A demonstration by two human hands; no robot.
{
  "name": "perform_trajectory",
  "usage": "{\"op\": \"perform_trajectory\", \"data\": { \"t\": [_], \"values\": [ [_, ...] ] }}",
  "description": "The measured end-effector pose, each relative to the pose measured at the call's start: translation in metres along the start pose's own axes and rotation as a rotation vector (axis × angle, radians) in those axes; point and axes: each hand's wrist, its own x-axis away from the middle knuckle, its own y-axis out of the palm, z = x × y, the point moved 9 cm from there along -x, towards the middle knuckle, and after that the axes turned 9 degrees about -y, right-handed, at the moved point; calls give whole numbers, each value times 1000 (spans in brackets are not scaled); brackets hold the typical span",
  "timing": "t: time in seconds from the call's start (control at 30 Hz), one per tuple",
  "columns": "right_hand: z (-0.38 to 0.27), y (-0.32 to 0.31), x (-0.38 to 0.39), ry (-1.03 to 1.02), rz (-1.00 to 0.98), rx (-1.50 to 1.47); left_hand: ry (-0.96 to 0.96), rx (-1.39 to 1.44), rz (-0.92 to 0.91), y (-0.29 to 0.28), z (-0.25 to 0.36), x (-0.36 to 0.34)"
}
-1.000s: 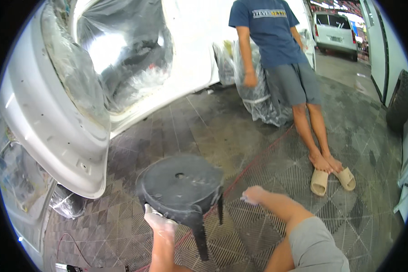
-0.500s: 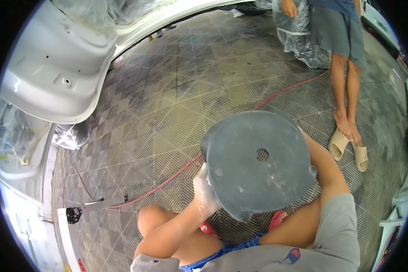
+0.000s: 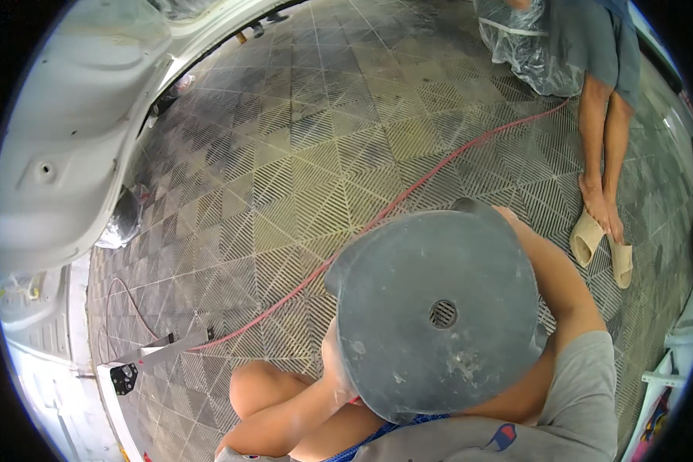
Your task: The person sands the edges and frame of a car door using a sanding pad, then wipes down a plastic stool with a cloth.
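Observation:
A dark grey plastic stool (image 3: 408, 266) is held in front of me above my crossed legs. Its rounded seat, scuffed with pale marks, faces up and has a round hole in the middle. My left hand (image 3: 336, 359), dusted with white, grips the seat's left edge; its fingertips are hidden beneath. My right arm reaches round the right side, and a little of my right hand (image 3: 507, 216) shows at the far right rim. Most of that hand is hidden behind the stool.
A red hose (image 3: 408, 192) crosses the tiled grating floor (image 3: 300, 192). White vehicle panels (image 3: 77, 146) curve along the left, with a metal bar (image 3: 162, 350) low beside them. At the far right stands another person in tan slippers (image 3: 587, 237), beside a plastic-wrapped object (image 3: 535, 58).
The stool has come lower and closer to my lap, covering more of my legs and my red footwear. My view has shifted, and the other person appears slightly farther right.

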Motion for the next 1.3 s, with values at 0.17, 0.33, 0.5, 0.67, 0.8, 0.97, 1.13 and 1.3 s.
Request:
{"op": "perform_trajectory", "data": {
  "t": [0.17, 0.33, 0.5, 0.67, 0.8, 0.97, 1.13, 1.3],
  "values": [
    [-5, -21, 17, -28, 297, -233, 122, -163, -44, 18, 8, 1],
    [-21, -46, 38, 63, 377, -507, -192, 176, 72, 26, -14, 19],
    [-34, -97, 107, 222, 634, -760, -257, 139, 222, 46, -36, 28],
    [-92, -117, 176, 575, 540, -1244, -219, -1024, 223, 28, 10, 79],
    [-93, -50, 225, 548, 369, -1148, -385, -84, 303, 26, -83, 72],
    [-155, -80, 212, 300, 465, -1310, -397, 12, 448, -77, -120, 130],
    [-156, -17, 289, 538, 311, -1327, -406, -185, 681, -95, -164, 185],
    [-168, -40, 315, 675, 226, -1238, -154, -612, 1129, -104, -70, 212]
  ]
}}
